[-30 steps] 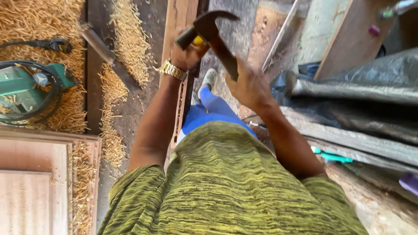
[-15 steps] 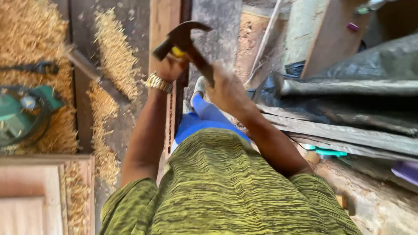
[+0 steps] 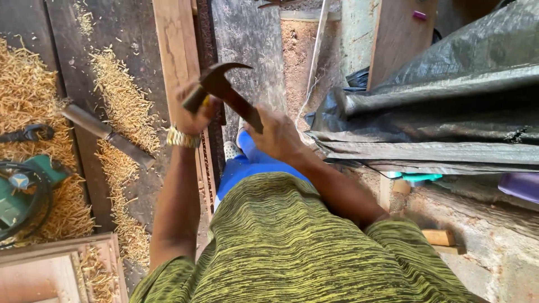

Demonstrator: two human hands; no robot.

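- Gripping the wooden handle of a claw hammer (image 3: 227,92), the right hand (image 3: 279,134) is curling its fingers shut around the shaft's lower end.
- Closing around the hammer's dark head end, the left hand (image 3: 193,109) is wrapping its fingers tight there, with something yellow showing inside the fist; what that is cannot be told.
- The hammer is being held tilted in the air between the two hands, in front of the person's chest, its curved claw pointing up and to the right.
- A gold wristwatch (image 3: 181,138) is sitting on the left wrist.
- Below the hands, a long wooden plank (image 3: 178,50) is lying on the floor, with wood shavings (image 3: 120,101) beside it.
- A green power tool (image 3: 22,188) is resting on shavings at the far left.
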